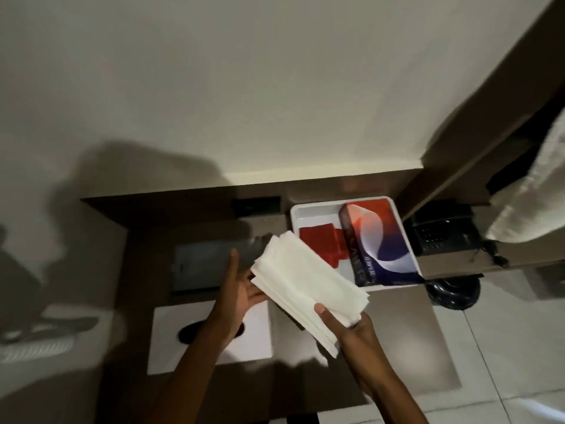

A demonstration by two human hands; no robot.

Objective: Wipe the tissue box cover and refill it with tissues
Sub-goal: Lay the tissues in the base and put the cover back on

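Note:
I hold a thick stack of white tissues (305, 286) above the dark wooden table, tilted from upper left to lower right. My left hand (241, 289) supports its upper left end from below, thumb up. My right hand (345, 325) grips its lower right end, thumb on top. Below my left forearm lies the white tissue box cover (256, 335), flat, with a dark oval opening facing up. A red, white and blue tissue package (379, 240) lies in a white tray (298, 214) at the back right.
A red item (318, 240) lies in the tray beside the package. A dark flat tablet-like object (198, 266) rests at the table's left. A black telephone (440, 231) sits on a lower shelf to the right. Pale tiled floor shows at lower right.

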